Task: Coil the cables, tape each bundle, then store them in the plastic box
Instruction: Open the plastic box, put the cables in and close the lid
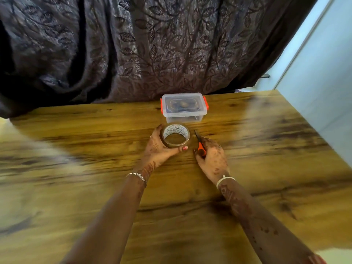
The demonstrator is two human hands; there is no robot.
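Observation:
A clear plastic box (184,107) with orange latches stands near the table's far edge, its lid on and dark coiled cables dimly visible inside. Just in front of it my left hand (159,149) grips a roll of brown tape (176,135), thumb at its near side and fingers round its left side. To the right of the roll my right hand (212,158) holds orange-handled scissors (200,144), blades pointing away toward the box. No loose cable is visible on the table.
The wooden table (95,168) spreads wide on both sides of my arms. A dark leaf-patterned curtain (133,44) hangs behind its far edge. A pale wall (323,82) runs along the table's right side.

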